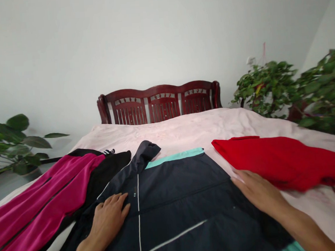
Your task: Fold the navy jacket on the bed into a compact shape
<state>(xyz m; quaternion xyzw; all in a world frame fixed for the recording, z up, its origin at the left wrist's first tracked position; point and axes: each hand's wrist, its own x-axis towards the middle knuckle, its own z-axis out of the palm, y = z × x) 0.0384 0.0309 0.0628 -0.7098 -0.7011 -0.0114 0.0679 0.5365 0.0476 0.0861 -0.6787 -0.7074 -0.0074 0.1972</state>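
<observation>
A dark navy jacket [178, 194] with white piping and a turquoise strip along its far edge lies spread on the bed in front of me. My left hand [110, 215] rests palm down on its left side, fingers loosely apart. At the jacket's right edge is my right hand [256, 192], its fingers stretched out and a gap showing between thumb and fingers. One sleeve of the jacket is bunched near the far left corner. The near part of the garment runs out of view below.
A magenta and black garment [64, 184] lies to the left, a folded red garment [280, 159] to the right. Under them is a pink bedsheet [173, 130]. Behind stands a dark wooden headboard [162, 102]. Potted plants flank the bed, one [15, 141] at left.
</observation>
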